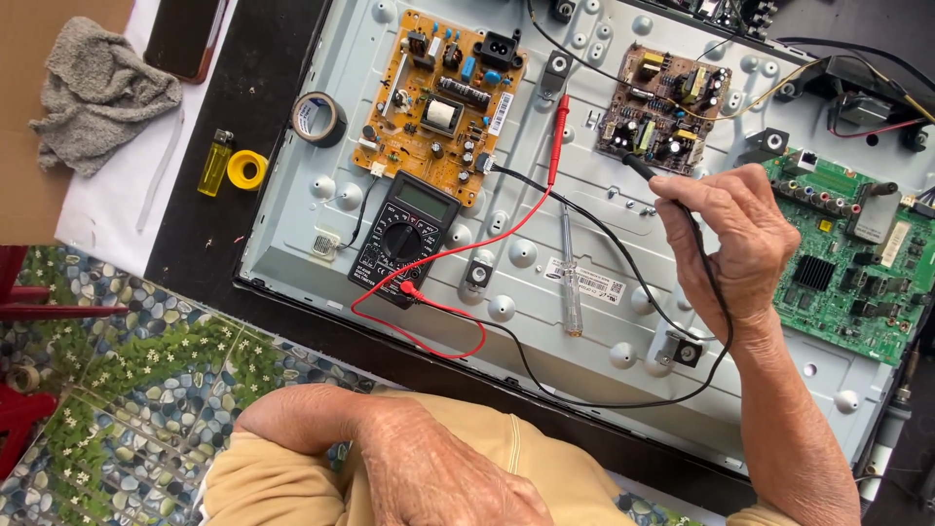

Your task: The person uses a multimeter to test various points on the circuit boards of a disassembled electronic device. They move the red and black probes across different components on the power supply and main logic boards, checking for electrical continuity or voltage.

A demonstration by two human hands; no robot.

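My right hand (730,244) grips a black test probe (643,170), whose tip rests at the lower edge of a small brown circuit board (662,102). The probe's black lead loops back to a black multimeter (404,239) lying on the grey metal back panel (292,224) of an opened flat screen. The red test probe (557,136) lies loose on the panel beside an orange power board (438,93). My left hand (458,477) rests on my tan trouser leg at the bottom and holds nothing.
A green main board (847,263) sits at the right of the panel. A clear-handled screwdriver (570,282) lies mid-panel. Left of the panel are a black tape roll (319,119), a yellow tape roll (246,169), a yellow lighter (215,163), a grey cloth (102,93) and a phone (185,34).
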